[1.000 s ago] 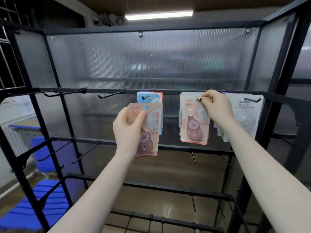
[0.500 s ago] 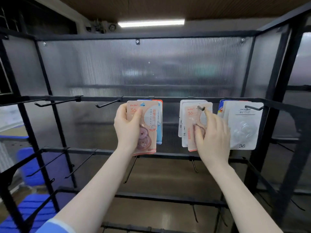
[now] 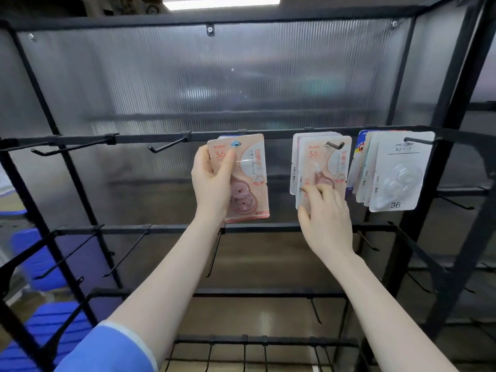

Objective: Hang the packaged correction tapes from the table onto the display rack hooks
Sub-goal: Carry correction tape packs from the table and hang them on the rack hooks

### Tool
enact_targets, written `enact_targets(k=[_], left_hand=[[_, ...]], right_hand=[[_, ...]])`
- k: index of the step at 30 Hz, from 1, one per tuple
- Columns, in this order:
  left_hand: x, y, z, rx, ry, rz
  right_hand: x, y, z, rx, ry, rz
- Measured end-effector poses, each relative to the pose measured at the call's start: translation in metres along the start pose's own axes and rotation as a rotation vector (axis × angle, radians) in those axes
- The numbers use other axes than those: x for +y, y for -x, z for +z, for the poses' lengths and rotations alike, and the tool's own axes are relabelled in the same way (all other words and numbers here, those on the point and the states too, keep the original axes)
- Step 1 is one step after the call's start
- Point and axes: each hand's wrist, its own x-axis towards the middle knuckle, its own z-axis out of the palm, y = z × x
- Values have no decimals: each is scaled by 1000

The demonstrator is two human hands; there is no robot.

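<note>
Now the left hand (image 3: 212, 183) is gripping a pink tape pack (image 3: 245, 178) upright, thumb across its front, the hang hole at the top lying level with the top rail (image 3: 150, 137). A blue pack sits just behind it, its hook hidden. The right hand (image 3: 326, 218) is resting loose fingers on the hung stack (image 3: 322, 167). Bare hooks (image 3: 167, 146) are waiting leftward, nearer the left hand.

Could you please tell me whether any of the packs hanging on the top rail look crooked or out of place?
Nothing stands out: the pink packs and the white packs hang roughly straight on their hooks, merely fanned behind one another.
</note>
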Motion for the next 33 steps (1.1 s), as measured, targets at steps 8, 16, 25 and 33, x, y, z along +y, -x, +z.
enact_targets(k=[8,16,25,33], left_hand=[[-24,-20,10,-7,-197,-180],[-28,-15,11,117,-568,-178],[-21,90,-55,-204,-1362,-57],[21,175,-178,-351,-1654,-375]], right_hand=[[-7,-4,-2,-65,22,22],[-1,-2,-13,-156,62,43],[-12,53,15,-412,-68,-38],[-103,129,32,-703,-110,-197]])
